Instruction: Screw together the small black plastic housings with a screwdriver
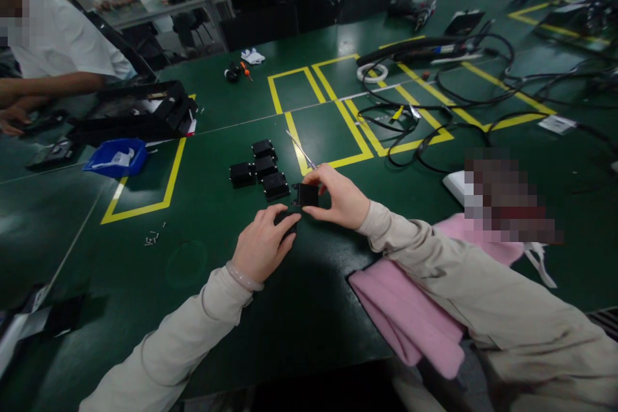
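Between the thumb and fingers of my right hand (342, 199) is a small black box (308, 194) with little tabs at its left side. My left hand (262, 241) closes on another small black box (286, 223), partly hidden by the fingers, just below and left of the first. Several similar black boxes (265, 167) sit in a cluster on the green table, beyond my left hand. A thin screwdriver (303, 152) lies behind my right hand, its near end close to my fingers.
Loose screws (151, 239) lie at the left. A blue tray (116, 158) stands near a co-worker's black case (140, 109). Black cables (437, 106) spread over the right side. Pink cloth (410, 315) lies under my right forearm.
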`<state>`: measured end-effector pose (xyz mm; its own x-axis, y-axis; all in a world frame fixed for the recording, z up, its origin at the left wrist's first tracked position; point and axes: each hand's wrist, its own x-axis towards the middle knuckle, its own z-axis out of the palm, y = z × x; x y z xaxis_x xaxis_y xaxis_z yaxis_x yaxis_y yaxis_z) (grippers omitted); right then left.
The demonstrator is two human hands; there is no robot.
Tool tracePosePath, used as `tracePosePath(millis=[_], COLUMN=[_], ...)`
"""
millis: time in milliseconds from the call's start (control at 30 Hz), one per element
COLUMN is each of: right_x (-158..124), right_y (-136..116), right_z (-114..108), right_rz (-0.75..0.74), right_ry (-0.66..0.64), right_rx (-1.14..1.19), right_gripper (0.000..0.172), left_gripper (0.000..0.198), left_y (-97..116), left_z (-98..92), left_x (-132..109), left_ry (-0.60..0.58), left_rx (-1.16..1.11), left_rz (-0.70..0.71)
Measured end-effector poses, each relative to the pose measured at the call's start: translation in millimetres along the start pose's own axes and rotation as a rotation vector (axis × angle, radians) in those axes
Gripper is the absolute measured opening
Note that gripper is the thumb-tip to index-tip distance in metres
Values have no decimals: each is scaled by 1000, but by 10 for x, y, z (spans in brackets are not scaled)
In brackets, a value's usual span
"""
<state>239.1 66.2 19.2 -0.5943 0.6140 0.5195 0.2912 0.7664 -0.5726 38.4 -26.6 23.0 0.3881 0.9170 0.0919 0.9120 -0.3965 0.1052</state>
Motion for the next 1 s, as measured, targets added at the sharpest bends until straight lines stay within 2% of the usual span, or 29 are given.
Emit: tracePosePath(millis=[200,333,400,533,700,833,1000], right_x=[4,6,5,7,9,12,19], right_y=[4,-4,-10,-14,-1,2,-6], right_z=[0,-5,-9,-12,-6,-1,6], right_rz=[3,28,34,38,37,36,40], right_ry=[-7,-13,-15,-19,-21,-15,-18], right_rx=[14,23,22,29,39,40,35], right_gripper=[32,32,32,33,33,33,33], left_gripper=[21,16,22,49,45,42,37], left_y=[-82,-97,-96,-107,-160,-263,-481], left_z=[-52,-69,-64,-57,-106,-160,-229], left_x=[-51,-77,-86,-102,-184,-427,-1010], left_ry=[-30,-12,16,80,-3,-63,-78], left_rx=[-207,-255,-234,-101,-86,-160,-185], left_rz=[38,11,-22,-143,-177,-129,-202])
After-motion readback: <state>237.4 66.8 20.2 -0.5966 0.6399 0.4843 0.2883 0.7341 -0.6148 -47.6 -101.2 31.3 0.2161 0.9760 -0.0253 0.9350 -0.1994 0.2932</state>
